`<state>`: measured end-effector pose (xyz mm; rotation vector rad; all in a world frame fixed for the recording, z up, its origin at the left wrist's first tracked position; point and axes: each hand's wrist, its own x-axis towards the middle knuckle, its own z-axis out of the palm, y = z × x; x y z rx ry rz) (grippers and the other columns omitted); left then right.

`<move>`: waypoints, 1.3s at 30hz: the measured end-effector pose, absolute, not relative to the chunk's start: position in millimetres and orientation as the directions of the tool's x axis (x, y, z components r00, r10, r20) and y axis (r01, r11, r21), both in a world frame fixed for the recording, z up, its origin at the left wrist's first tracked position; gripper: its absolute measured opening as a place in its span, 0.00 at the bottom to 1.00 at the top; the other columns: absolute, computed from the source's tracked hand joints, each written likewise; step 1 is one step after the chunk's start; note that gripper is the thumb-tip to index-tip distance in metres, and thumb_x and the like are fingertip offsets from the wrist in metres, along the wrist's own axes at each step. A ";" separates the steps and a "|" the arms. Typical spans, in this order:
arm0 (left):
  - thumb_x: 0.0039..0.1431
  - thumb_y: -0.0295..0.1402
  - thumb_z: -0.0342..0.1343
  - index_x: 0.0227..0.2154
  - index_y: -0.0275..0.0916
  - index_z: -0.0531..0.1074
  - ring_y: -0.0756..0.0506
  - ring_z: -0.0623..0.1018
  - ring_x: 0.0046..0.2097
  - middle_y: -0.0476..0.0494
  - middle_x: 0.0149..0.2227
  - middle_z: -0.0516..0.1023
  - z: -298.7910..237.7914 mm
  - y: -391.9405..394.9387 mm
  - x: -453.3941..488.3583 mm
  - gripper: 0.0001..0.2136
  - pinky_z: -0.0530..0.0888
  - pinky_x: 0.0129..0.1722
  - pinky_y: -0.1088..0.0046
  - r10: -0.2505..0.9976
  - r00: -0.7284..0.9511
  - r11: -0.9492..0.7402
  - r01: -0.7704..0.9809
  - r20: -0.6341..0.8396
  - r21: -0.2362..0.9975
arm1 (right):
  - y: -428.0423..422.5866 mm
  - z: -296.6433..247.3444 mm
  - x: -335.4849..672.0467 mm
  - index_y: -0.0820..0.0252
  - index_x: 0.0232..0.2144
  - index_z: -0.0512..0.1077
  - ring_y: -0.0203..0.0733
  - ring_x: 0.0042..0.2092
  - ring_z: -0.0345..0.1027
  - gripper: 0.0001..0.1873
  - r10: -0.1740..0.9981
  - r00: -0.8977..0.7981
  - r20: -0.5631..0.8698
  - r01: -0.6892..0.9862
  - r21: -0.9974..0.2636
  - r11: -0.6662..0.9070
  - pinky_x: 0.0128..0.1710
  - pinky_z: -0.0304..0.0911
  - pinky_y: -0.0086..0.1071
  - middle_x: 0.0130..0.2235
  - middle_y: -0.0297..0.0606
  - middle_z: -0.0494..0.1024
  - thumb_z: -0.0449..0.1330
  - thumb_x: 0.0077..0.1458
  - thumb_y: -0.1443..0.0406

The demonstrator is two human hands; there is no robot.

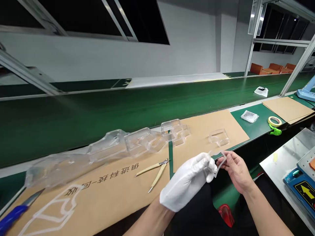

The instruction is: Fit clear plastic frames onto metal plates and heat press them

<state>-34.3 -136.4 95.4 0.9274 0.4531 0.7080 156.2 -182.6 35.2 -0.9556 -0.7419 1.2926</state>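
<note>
My left hand (188, 182) wears a white glove and pinches one side of a thin clear plastic frame piece (220, 161). My bare right hand (236, 170) grips the other side of the same piece. Both hands hold it just off the bench's front edge. A single clear plastic tray (219, 137) lies on the brown cardboard sheet (204, 126) beyond them. Small scissors with cream handles (155, 171) lie to the left, on the cardboard.
A long row of clear blister trays (110, 146) runs leftward along the bench. A blue-handled knife (17, 209) and plastic offcuts (56, 206) lie at lower left. Yellow tape roll (275, 121), green tool (275, 131), bagged parts (249, 116), green conveyor belt (123, 105), metal table (290, 157) at right.
</note>
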 end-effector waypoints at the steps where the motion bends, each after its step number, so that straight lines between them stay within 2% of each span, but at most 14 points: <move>1: 0.69 0.46 0.63 0.35 0.37 0.77 0.48 0.73 0.32 0.42 0.37 0.78 90.4 -140.2 -36.1 0.15 0.71 0.38 0.68 0.731 0.680 0.418 -0.375 -0.061 0.827 | -185.9 38.9 155.7 0.55 0.43 0.79 0.46 0.42 0.80 0.23 0.979 0.194 -0.062 -0.406 -0.913 0.023 0.49 0.74 0.41 0.37 0.38 0.84 0.72 0.59 0.44; 3: 0.69 0.49 0.62 0.41 0.38 0.78 0.44 0.78 0.38 0.40 0.39 0.79 80.5 -146.9 -38.8 0.17 0.73 0.38 0.67 0.748 0.660 0.432 -0.409 -0.066 0.804 | -194.5 46.1 157.7 0.56 0.37 0.80 0.41 0.36 0.76 0.20 0.965 0.261 -0.036 -0.298 -0.953 0.045 0.43 0.72 0.36 0.31 0.35 0.81 0.71 0.61 0.46; 6: 0.65 0.54 0.65 0.49 0.39 0.76 0.39 0.81 0.45 0.38 0.41 0.81 69.1 -153.5 -38.7 0.23 0.76 0.38 0.66 0.795 0.600 0.360 -0.345 -0.091 0.867 | -209.2 56.1 167.3 0.56 0.38 0.81 0.39 0.35 0.75 0.19 0.960 0.280 0.025 -0.133 -0.989 0.065 0.40 0.72 0.34 0.31 0.35 0.81 0.70 0.63 0.47; 9: 0.64 0.53 0.66 0.46 0.38 0.77 0.42 0.80 0.38 0.38 0.41 0.84 63.1 -155.6 -34.3 0.22 0.77 0.40 0.65 0.850 0.514 0.223 -0.154 -0.114 0.963 | -222.5 64.4 179.7 0.54 0.46 0.83 0.42 0.37 0.77 0.19 0.974 0.225 0.034 0.000 -0.999 0.035 0.42 0.75 0.37 0.35 0.37 0.84 0.70 0.63 0.47; 11: 0.66 0.53 0.63 0.43 0.38 0.80 0.42 0.80 0.39 0.37 0.43 0.85 60.2 -155.3 -31.2 0.21 0.78 0.41 0.64 0.865 0.495 0.139 -0.087 -0.078 0.986 | -229.9 67.8 187.0 0.54 0.49 0.82 0.45 0.40 0.79 0.21 0.981 0.194 0.012 0.080 -0.997 -0.004 0.44 0.76 0.40 0.39 0.39 0.85 0.71 0.62 0.48; 14: 0.65 0.50 0.63 0.42 0.41 0.84 0.39 0.81 0.49 0.38 0.50 0.83 56.2 -153.6 -29.8 0.17 0.79 0.47 0.63 0.876 0.481 0.003 -0.072 0.032 0.997 | -239.0 70.0 194.5 0.55 0.46 0.83 0.47 0.43 0.80 0.19 0.977 0.213 -0.002 0.164 -0.986 -0.038 0.47 0.76 0.41 0.41 0.41 0.85 0.71 0.62 0.48; 16: 0.64 0.48 0.65 0.41 0.42 0.85 0.38 0.80 0.52 0.39 0.49 0.82 54.7 -152.1 -31.8 0.15 0.79 0.50 0.64 0.875 0.476 -0.056 -0.074 0.085 0.996 | -243.8 71.1 196.7 0.55 0.44 0.83 0.48 0.44 0.80 0.19 0.970 0.241 0.004 0.188 -0.981 -0.043 0.47 0.76 0.41 0.41 0.41 0.85 0.71 0.62 0.48; 20: 0.65 0.47 0.64 0.41 0.45 0.87 0.41 0.81 0.46 0.41 0.44 0.82 56.5 -149.9 -39.0 0.13 0.80 0.49 0.65 0.838 0.536 -0.100 -0.029 0.100 0.995 | -249.0 73.4 197.4 0.55 0.42 0.82 0.47 0.42 0.77 0.18 0.963 0.268 0.025 0.220 -0.975 -0.036 0.44 0.74 0.38 0.39 0.40 0.83 0.70 0.62 0.48; 23: 0.65 0.48 0.64 0.39 0.45 0.88 0.42 0.80 0.42 0.42 0.40 0.82 57.7 -150.7 -42.4 0.14 0.79 0.47 0.65 0.823 0.557 -0.147 0.018 0.113 0.989 | -249.2 73.5 197.9 0.54 0.39 0.82 0.43 0.40 0.73 0.14 0.957 0.257 0.136 0.332 -0.942 0.045 0.40 0.71 0.36 0.39 0.39 0.79 0.70 0.64 0.50; 26: 0.64 0.51 0.64 0.42 0.42 0.87 0.45 0.77 0.32 0.44 0.31 0.80 56.2 -154.1 -44.2 0.18 0.77 0.35 0.68 0.811 0.585 -0.037 0.032 0.011 0.999 | -250.4 72.7 198.9 0.53 0.38 0.84 0.39 0.33 0.66 0.12 0.952 0.245 0.183 0.412 -0.909 0.068 0.33 0.66 0.33 0.34 0.35 0.74 0.70 0.64 0.52; 29: 0.63 0.52 0.65 0.43 0.40 0.87 0.46 0.77 0.29 0.45 0.27 0.81 53.7 -158.8 -48.1 0.20 0.75 0.32 0.69 0.764 0.638 0.138 -0.013 -0.098 0.990 | -255.5 72.9 198.8 0.52 0.40 0.83 0.38 0.29 0.66 0.12 0.975 0.216 0.061 0.322 -0.947 -0.012 0.27 0.64 0.32 0.28 0.33 0.74 0.69 0.65 0.52; 33: 0.60 0.49 0.70 0.43 0.42 0.87 0.40 0.83 0.43 0.40 0.45 0.87 49.6 -164.3 -53.0 0.18 0.80 0.45 0.66 0.758 0.651 0.089 -0.134 0.020 0.987 | -263.6 72.9 196.6 0.51 0.46 0.83 0.45 0.41 0.80 0.11 0.990 0.121 0.067 0.296 -0.955 0.028 0.42 0.77 0.38 0.45 0.42 0.86 0.65 0.70 0.54; 37: 0.61 0.50 0.69 0.43 0.41 0.87 0.39 0.85 0.44 0.39 0.44 0.87 45.4 -169.1 -46.4 0.18 0.81 0.43 0.66 0.848 0.530 0.120 -0.173 -0.010 0.978 | -264.7 70.1 192.1 0.50 0.49 0.82 0.48 0.49 0.83 0.10 0.974 0.201 0.106 0.283 -0.958 0.045 0.49 0.79 0.40 0.49 0.42 0.87 0.67 0.68 0.57; 39: 0.61 0.49 0.70 0.49 0.41 0.84 0.39 0.85 0.44 0.40 0.41 0.88 44.0 -171.3 -41.0 0.20 0.80 0.42 0.66 0.879 0.471 0.182 -0.178 -0.079 0.967 | -263.0 69.2 189.6 0.50 0.51 0.80 0.48 0.48 0.83 0.13 0.958 0.261 0.117 0.259 -0.965 0.047 0.49 0.80 0.41 0.48 0.42 0.87 0.69 0.67 0.57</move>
